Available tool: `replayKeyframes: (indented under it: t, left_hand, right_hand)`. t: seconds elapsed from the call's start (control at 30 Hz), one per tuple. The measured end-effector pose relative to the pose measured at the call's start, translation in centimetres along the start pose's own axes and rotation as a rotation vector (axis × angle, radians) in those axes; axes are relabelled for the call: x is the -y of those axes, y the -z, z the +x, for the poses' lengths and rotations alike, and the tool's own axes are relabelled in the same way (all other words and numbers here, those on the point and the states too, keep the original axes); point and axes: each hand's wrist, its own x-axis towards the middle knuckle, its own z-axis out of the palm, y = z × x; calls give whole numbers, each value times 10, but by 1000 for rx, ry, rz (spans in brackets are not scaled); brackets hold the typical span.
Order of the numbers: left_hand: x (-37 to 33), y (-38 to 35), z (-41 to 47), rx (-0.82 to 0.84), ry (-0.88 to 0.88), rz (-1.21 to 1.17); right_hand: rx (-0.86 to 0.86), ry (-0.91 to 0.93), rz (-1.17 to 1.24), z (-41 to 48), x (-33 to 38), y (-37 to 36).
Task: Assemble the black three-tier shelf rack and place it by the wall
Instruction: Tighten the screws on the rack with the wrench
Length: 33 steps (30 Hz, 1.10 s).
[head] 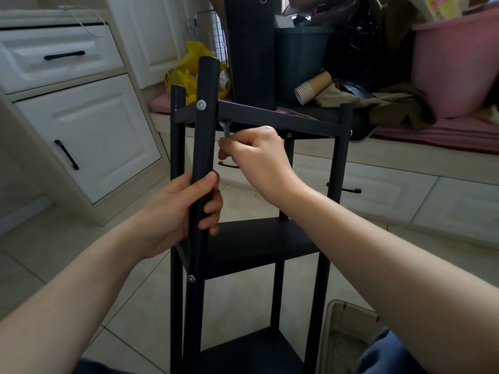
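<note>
Tiled floor (81, 252): left hand (183, 211) grips near post (205, 130) of rack (256, 244), right hand (259, 155) pinches small wrench (226, 129) under top tier (270, 117), prob. tightening bolt (201, 105); nxt needs steady turns w/ post held.

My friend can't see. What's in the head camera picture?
A left hand grips a post of the black shelf rack while the right hand holds a small silver wrench under its top shelf. White cabinets stand to the left.

Three black shelves (259, 244) and four black posts (204, 130) fill centre frame. One left hand (172, 211), one right hand (256, 157), one wrench (226, 130).
</note>
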Motion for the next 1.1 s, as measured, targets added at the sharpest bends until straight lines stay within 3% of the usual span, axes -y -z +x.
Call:
replayKeyframes:
  t: [0.67, 1.1]
  left_hand:
    - [0, -3, -1, 14, 10, -4]
    - [1, -3, 0, 68, 5, -36]
  right_hand:
    - [-50, 55, 31, -2, 4, -7]
    - [-234, 133, 148, 6, -9, -34]
